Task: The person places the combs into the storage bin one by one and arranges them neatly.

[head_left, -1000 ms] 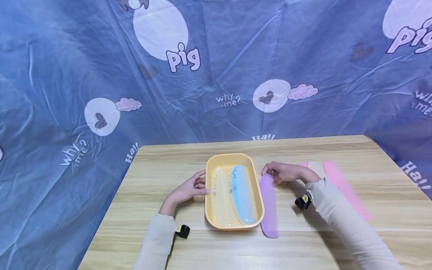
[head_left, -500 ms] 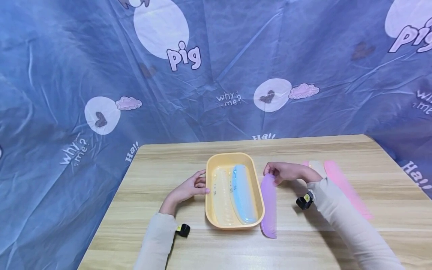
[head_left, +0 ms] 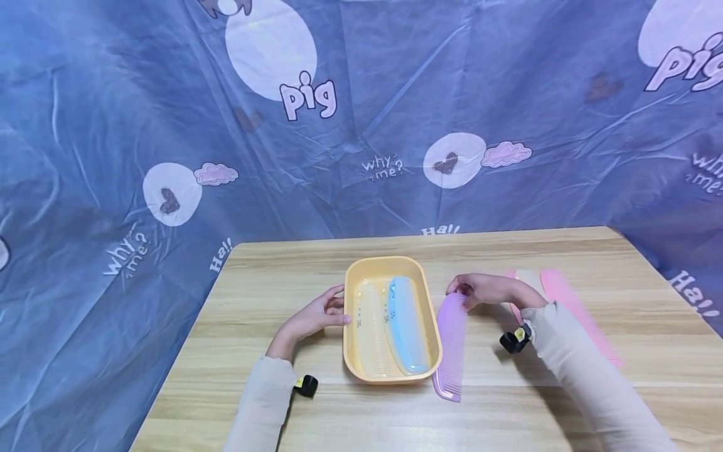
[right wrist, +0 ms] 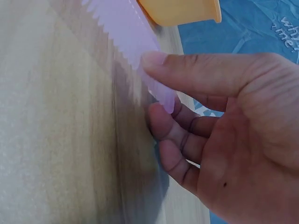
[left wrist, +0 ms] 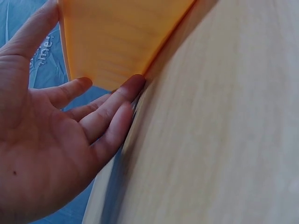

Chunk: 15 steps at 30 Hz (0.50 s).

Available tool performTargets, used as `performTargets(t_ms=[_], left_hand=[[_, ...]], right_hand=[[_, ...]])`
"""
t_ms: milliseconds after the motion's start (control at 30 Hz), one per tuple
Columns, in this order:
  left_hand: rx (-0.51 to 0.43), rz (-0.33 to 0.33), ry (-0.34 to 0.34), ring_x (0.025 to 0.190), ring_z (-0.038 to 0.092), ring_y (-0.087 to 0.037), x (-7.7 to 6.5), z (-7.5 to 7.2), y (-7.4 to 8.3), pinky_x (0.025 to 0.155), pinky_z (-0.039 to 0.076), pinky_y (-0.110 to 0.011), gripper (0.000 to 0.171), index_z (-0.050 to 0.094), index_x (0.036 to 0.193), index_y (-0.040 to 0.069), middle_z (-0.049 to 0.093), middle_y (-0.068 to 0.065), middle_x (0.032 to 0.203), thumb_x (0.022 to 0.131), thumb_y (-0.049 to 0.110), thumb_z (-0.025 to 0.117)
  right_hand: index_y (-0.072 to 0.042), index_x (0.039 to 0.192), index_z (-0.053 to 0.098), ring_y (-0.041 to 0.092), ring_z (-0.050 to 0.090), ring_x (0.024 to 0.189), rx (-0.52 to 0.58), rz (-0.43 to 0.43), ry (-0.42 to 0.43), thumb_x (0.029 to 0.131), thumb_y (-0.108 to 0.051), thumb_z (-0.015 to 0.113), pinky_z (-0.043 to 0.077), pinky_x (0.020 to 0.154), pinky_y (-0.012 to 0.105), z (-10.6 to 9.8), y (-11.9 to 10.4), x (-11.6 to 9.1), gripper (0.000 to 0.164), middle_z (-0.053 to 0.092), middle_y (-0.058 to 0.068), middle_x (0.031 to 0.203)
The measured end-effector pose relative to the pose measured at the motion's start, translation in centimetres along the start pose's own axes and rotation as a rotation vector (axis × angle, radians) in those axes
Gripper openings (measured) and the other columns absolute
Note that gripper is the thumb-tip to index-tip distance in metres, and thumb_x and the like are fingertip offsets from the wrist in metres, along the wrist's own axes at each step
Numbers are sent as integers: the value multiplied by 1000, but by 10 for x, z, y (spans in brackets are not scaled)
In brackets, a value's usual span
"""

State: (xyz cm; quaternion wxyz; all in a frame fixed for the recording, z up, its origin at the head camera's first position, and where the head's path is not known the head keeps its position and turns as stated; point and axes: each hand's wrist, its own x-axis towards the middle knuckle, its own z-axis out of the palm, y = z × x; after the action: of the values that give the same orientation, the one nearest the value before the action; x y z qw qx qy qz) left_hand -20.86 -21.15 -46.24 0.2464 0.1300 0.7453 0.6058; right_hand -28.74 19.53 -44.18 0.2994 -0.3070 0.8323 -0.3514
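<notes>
The right hand (head_left: 480, 290) pinches the far end of a long purple plastic comb (head_left: 450, 345) between thumb and fingers. The comb points nearly straight away from the person, teeth facing right, just right of a yellow round-cornered tray (head_left: 392, 380). The left hand (head_left: 307, 319), fingers loosely spread, touches the tray's left side.

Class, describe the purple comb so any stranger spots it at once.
On the wooden table, find the yellow tray. Just right of it, the right hand pinches the purple comb by its far end. Only this one is purple, unlike the blue comb inside the tray or the pink comb farther right.
</notes>
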Motion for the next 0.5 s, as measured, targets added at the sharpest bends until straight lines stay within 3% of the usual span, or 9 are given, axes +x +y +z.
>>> performTargets(t_ms=[500], left_hand=[[-3,6,-7,126,52,-35,-1,0,1,109,42,-42,90,16,154,9,42,-26,145,86,21,73]], right_hand=[[6,116,58,18,56,95,60,-7,1,76,-2,70,47,83,21,1,5,-5,42,64,14,106]])
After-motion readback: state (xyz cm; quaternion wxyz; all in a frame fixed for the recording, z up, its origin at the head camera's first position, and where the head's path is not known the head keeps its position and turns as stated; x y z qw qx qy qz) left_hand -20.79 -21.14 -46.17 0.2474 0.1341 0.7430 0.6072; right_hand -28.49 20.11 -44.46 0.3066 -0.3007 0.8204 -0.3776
